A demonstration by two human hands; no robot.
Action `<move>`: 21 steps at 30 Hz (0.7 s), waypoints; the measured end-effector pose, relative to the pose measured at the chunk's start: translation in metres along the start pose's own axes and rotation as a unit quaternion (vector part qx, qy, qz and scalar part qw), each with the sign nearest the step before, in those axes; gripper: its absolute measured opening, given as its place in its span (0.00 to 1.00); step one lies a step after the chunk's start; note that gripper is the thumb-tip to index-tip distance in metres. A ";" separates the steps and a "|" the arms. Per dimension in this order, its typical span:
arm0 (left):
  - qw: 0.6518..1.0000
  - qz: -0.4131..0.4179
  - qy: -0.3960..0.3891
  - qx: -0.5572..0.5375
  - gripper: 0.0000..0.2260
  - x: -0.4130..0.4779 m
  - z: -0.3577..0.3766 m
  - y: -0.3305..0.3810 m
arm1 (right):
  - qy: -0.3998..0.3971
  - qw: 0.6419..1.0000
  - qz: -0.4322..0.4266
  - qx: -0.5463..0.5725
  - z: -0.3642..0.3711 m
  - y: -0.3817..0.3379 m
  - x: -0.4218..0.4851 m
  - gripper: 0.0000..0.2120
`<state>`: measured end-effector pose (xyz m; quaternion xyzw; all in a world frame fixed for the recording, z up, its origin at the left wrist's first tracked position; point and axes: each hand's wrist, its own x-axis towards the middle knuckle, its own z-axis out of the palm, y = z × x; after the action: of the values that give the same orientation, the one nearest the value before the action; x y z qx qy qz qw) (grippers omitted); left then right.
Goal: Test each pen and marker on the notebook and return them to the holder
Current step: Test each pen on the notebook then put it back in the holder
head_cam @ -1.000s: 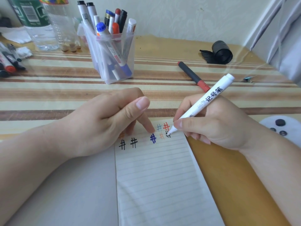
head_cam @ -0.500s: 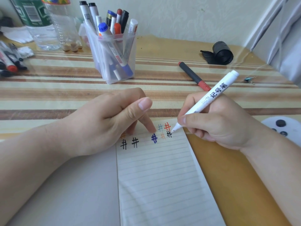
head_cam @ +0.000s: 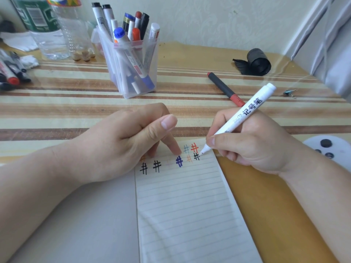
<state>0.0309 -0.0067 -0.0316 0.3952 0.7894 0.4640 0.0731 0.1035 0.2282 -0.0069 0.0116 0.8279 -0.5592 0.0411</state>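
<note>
Light: bright, soft daylight, stronger on your right.
Glare: pale streaks on the glossy table (head_cam: 281, 76), far right.
Shadows: faint and soft under your left hand (head_cam: 121, 141), falling on the page (head_cam: 186, 205).
Focus: print on your marker (head_cam: 245, 112) sharp; pens (head_cam: 13, 73) at the left edge soft.
Edges: wide-angle bowing, worst at the corners.

two bare hands and forearms fill the lower half of the frame. the left hand (head_cam: 117, 143) sits at centre left, and the left forearm (head_cam: 38, 186) runs uncovered to the lower left corner. the right hand (head_cam: 252, 145) sits at centre right, with the right forearm (head_cam: 313, 186) uncovered to the lower right edge. the fingers (head_cam: 171, 141) are rounded. both visible thumbnails are short, plain and slightly glossy. fine creases mark the thumb knuckles.
</note>
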 end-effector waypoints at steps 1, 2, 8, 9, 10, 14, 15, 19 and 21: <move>1.000 0.001 0.000 0.000 0.12 0.000 0.000 0.001 | 0.000 1.000 0.001 0.008 0.000 0.001 0.000 0.06; 1.000 0.003 0.002 -0.002 0.12 0.000 0.001 0.001 | -0.001 1.000 -0.001 0.012 0.000 0.001 0.000 0.06; 1.000 0.010 0.001 -0.009 0.13 0.001 0.002 0.005 | -0.021 1.000 -0.010 0.001 -0.002 0.002 -0.001 0.04; 1.000 0.010 -0.001 -0.011 0.13 0.002 0.002 0.005 | -0.017 0.999 -0.006 0.027 -0.002 0.003 -0.001 0.04; 1.000 0.011 -0.004 -0.017 0.12 0.002 0.001 0.005 | -0.013 0.998 -0.003 0.057 -0.003 0.004 0.000 0.03; 0.996 0.066 0.019 0.059 0.13 0.003 -0.003 0.004 | 0.003 0.989 -0.031 0.143 -0.002 0.009 0.003 0.02; 0.993 0.079 0.037 0.081 0.13 0.004 -0.004 0.004 | 0.005 0.986 -0.042 0.160 -0.001 0.009 0.003 0.03; 0.989 0.107 0.045 0.087 0.08 0.007 -0.006 0.000 | -0.003 0.973 -0.086 0.216 0.002 0.007 0.002 0.06; 0.990 0.107 0.028 0.087 0.11 0.008 -0.006 -0.003 | -0.011 0.966 -0.100 0.237 0.003 0.006 0.001 0.08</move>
<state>0.0213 -0.0061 -0.0286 0.4690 0.7817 0.4096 -0.0341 0.1028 0.2279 -0.0137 -0.0677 0.6681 -0.7409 -0.0096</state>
